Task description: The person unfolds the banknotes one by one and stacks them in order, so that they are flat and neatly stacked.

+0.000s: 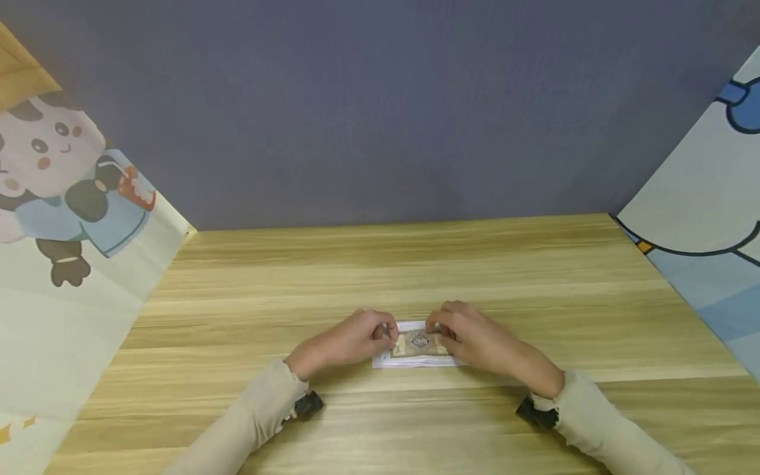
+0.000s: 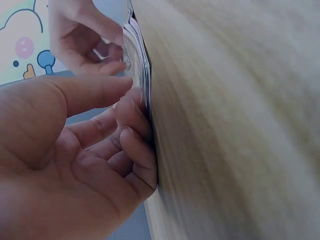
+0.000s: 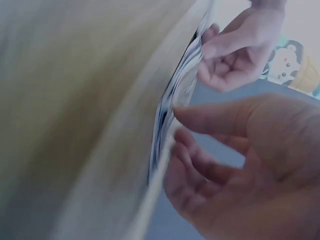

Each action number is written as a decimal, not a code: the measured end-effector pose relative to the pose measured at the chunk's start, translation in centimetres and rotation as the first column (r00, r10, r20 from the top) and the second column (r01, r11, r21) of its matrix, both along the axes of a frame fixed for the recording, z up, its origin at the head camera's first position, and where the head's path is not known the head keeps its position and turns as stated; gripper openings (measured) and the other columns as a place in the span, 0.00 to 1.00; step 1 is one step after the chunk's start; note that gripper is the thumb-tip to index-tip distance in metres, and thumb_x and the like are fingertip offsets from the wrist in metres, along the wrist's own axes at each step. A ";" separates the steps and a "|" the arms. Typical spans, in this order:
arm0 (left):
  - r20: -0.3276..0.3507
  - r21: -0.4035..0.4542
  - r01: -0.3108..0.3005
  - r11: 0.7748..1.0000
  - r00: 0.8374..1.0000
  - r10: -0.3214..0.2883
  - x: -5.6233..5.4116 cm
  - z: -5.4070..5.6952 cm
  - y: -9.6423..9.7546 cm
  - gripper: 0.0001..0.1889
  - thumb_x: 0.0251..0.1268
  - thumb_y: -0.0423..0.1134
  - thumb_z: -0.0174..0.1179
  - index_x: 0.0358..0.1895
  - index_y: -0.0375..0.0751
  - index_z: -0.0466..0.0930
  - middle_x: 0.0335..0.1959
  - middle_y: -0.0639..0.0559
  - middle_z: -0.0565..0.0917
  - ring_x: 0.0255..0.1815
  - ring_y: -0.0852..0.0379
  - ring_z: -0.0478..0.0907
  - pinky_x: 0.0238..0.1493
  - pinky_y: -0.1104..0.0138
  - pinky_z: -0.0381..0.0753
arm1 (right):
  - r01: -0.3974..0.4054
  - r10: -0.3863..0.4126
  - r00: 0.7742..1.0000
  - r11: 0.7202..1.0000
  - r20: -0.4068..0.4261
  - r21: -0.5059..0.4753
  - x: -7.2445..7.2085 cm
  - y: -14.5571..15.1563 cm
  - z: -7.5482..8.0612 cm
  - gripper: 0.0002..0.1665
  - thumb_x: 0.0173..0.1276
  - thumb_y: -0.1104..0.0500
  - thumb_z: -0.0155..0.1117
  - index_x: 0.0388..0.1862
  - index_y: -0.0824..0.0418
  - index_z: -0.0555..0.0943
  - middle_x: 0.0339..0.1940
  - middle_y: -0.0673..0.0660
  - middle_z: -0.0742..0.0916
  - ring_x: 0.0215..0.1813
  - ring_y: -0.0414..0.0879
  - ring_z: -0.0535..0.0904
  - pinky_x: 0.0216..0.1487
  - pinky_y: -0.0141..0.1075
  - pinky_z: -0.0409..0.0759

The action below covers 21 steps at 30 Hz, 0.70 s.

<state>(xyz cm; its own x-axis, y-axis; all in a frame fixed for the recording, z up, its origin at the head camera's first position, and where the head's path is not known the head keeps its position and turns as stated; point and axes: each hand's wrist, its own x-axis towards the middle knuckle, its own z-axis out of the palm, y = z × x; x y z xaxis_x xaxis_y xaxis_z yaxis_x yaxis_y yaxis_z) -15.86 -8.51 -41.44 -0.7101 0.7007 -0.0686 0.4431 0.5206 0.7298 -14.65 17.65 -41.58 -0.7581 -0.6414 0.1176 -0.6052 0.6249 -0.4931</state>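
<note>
A layered, folded printed paper (image 1: 420,342) lies flat on the wooden table, white at its margins with a dark patterned emblem in the middle. My left hand (image 1: 356,340) is at its left end, thumb and forefinger pinching near the corner. At the right end, my right hand (image 1: 483,340) pinches the paper between thumb and curled fingers. In the left wrist view, the left hand's other fingers (image 2: 137,150) curl against the tabletop beside the stacked edges. The right wrist view shows several thin layers (image 3: 170,105) slightly fanned apart at the near edge, by the right thumb.
The wooden table (image 1: 404,264) reaches back to a dark grey-blue panel (image 1: 380,119). Cartoon-printed panels stand at the left (image 1: 77,316) and right (image 1: 683,191). Black devices sit under both wrists, at the ends of the beige sleeves (image 1: 249,415).
</note>
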 end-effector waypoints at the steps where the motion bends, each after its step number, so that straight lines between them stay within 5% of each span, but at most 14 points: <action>1: 0.002 -0.001 0.000 1.000 1.000 0.000 0.0 0.0 0.0 0.03 0.66 0.29 0.61 0.39 0.40 0.82 0.27 0.54 0.80 0.24 0.64 0.72 0.28 0.71 0.78 | -0.026 0.026 1.000 1.000 0.014 -0.011 0.0 0.0 0.0 0.12 0.67 0.67 0.67 0.48 0.57 0.84 0.36 0.48 0.82 0.35 0.37 0.75 0.34 0.30 0.77; 7: 0.007 -0.013 -0.008 1.000 1.000 0.008 0.1 0.2 0.0 0.02 0.67 0.31 0.61 0.39 0.40 0.82 0.25 0.55 0.79 0.23 0.64 0.71 0.27 0.71 0.76 | -0.088 0.093 0.989 0.995 0.115 -0.055 -0.3 0.4 0.0 0.13 0.73 0.63 0.62 0.53 0.53 0.83 0.41 0.48 0.82 0.38 0.38 0.73 0.37 0.32 0.75; 21: 0.025 -0.011 0.003 1.000 1.000 -0.003 -0.1 0.1 -0.2 0.03 0.67 0.30 0.61 0.38 0.41 0.81 0.26 0.54 0.80 0.24 0.63 0.72 0.27 0.72 0.75 | -0.136 0.136 0.983 0.991 0.123 -0.009 -0.3 0.4 -0.2 0.18 0.74 0.63 0.59 0.60 0.51 0.80 0.41 0.45 0.78 0.38 0.39 0.68 0.41 0.34 0.70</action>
<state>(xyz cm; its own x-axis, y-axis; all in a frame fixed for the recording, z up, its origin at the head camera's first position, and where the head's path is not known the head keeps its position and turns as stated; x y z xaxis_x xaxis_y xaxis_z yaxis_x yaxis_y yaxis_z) -15.99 -8.67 -41.32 -0.7060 0.7020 -0.0938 0.4268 0.5274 0.7346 -14.91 18.07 -41.79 -0.6728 -0.7392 0.0297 -0.6192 0.5407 -0.5694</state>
